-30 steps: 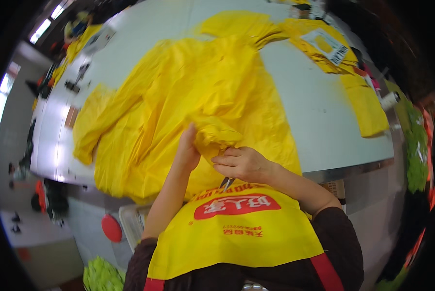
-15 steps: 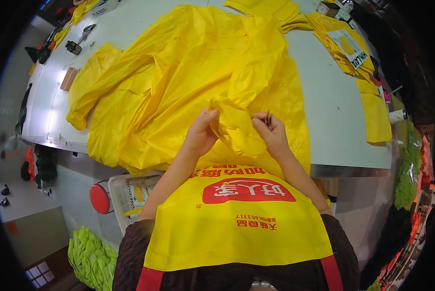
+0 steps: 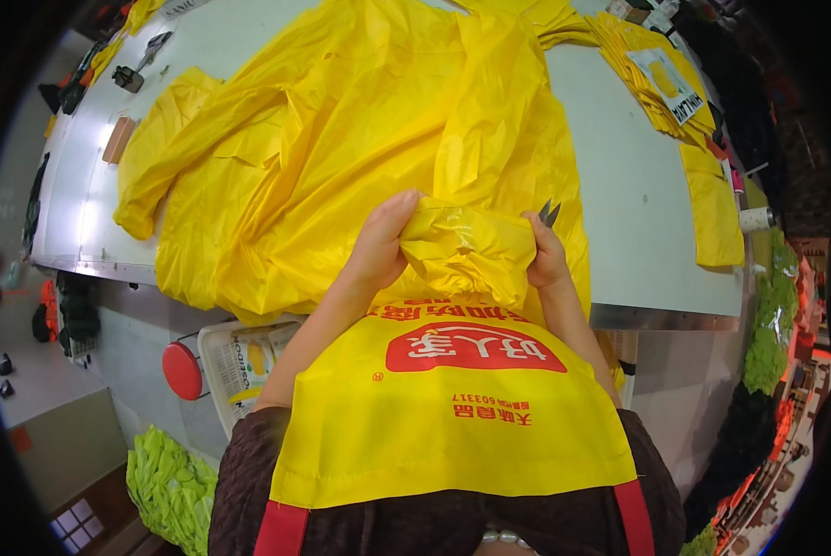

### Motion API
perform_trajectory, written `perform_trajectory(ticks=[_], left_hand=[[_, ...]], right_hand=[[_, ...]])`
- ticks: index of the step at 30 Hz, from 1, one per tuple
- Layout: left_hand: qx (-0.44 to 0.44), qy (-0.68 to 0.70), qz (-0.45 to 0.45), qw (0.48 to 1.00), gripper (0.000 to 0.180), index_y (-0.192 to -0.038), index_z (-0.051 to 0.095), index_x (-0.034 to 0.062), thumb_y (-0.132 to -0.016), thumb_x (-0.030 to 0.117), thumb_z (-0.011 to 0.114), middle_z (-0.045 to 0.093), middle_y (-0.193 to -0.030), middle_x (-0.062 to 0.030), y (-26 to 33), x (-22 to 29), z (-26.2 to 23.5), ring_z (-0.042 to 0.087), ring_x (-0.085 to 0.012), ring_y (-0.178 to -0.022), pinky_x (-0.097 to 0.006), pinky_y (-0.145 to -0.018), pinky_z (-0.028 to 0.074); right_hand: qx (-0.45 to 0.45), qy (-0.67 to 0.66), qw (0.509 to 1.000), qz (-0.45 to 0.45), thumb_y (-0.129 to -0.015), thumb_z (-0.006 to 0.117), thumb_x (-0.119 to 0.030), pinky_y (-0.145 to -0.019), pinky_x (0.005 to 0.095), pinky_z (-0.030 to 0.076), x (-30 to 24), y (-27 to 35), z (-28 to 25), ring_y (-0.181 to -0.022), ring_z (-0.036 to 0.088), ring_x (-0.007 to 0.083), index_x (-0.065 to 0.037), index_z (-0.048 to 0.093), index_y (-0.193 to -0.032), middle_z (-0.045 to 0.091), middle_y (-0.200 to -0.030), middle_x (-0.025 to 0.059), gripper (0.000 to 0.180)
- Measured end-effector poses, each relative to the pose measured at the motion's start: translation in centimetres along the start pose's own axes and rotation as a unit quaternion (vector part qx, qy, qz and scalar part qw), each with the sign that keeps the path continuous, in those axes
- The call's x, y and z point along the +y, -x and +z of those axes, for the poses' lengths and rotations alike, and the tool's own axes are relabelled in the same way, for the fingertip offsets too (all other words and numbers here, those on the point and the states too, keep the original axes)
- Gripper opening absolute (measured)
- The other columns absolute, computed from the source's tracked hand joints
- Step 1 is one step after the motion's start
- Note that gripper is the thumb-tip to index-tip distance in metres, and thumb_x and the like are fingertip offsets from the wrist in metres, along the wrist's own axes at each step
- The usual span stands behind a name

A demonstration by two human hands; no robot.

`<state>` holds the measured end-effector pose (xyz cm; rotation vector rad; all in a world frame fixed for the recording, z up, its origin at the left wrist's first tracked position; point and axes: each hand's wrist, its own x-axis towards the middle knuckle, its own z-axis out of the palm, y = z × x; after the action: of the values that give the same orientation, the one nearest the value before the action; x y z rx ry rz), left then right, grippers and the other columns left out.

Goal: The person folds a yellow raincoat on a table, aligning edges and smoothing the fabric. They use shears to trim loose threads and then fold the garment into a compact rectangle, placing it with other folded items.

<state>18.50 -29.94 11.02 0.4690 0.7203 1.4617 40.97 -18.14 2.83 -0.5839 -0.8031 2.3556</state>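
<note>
A large yellow raincoat [image 3: 360, 139] of thin, shiny material lies spread and creased over the table, its near edge hanging over the front. Between my hands a gathered end of it, seemingly a sleeve cuff [image 3: 466, 246], is pulled out wide. My left hand [image 3: 385, 243] is closed on the cuff's left edge, thumb on top. With my right hand [image 3: 547, 252] I pinch its right edge. Dark pointed blades of small thread snips [image 3: 550, 214] stick up from that same hand; their handles are hidden in the palm.
Folded yellow pieces [image 3: 652, 83] are stacked at the far right of the pale table [image 3: 619, 176], near a thread cone [image 3: 756, 220]. A brown block [image 3: 119, 140] lies at the left. Below the table edge are a white basket [image 3: 213, 371] and a red stool [image 3: 182, 371].
My hands have spread apart, the right one moving to the right, and the bunched cuff is now stretched wide between them. The snips' blades now show more clearly.
</note>
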Motion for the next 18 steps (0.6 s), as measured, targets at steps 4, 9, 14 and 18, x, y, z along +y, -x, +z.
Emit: perform_trajectory(ticks=[4,9,14,18], left_hand=[[0.003,-0.201,-0.048,0.978,0.031,-0.11,0.056,-0.0007,-0.087,0.021,0.057,0.063,-0.095,-0.0051,0.0,0.7,0.1,0.059,-0.0107,-0.084,-0.024,-0.074,0.046],[0.017,-0.217,-0.039,0.975,0.025,-0.103,0.061,-0.0006,-0.086,0.017,0.058,0.065,-0.09,-0.0058,0.2,1.3,-0.1,0.061,-0.0113,-0.08,-0.023,-0.072,0.047],[-0.037,-0.037,-0.087,0.995,0.025,-0.105,0.057,-0.0039,-0.088,0.013,0.052,0.064,-0.096,-0.0119,0.6,1.6,0.1,0.063,-0.0178,-0.086,-0.028,-0.077,0.049],[0.002,0.054,-0.106,0.993,0.03,-0.109,0.054,-0.0068,-0.091,0.015,0.049,0.063,-0.101,-0.0155,1.2,1.1,0.1,0.064,-0.0215,-0.088,-0.032,-0.079,0.052]], right_hand=[[0.044,0.416,0.906,-0.065,-0.093,0.049,-0.025,-0.063,0.0222,0.045,-3.4,0.2,2.8,-0.07,0.053,0.0078,-0.005,0.057,-0.108,0.06,-0.089,0.0029,0.027],[0.023,0.547,0.817,-0.183,-0.076,0.071,-0.019,-0.061,0.0217,0.043,-4.9,2.1,10.5,-0.07,0.049,0.0082,-0.003,0.055,-0.113,0.056,-0.092,0.0034,0.044],[0.006,0.519,0.84,-0.157,-0.064,0.081,-0.017,-0.058,0.021,0.04,-2.5,1.5,11.8,-0.065,0.043,0.0069,-0.004,0.056,-0.111,0.052,-0.085,0.0021,0.054],[-0.027,0.454,0.888,-0.063,-0.07,0.076,-0.014,-0.057,0.0193,0.035,-3.1,1.6,11.6,-0.063,0.04,0.0043,-0.003,0.061,-0.102,0.045,-0.068,-0.0055,0.037]])
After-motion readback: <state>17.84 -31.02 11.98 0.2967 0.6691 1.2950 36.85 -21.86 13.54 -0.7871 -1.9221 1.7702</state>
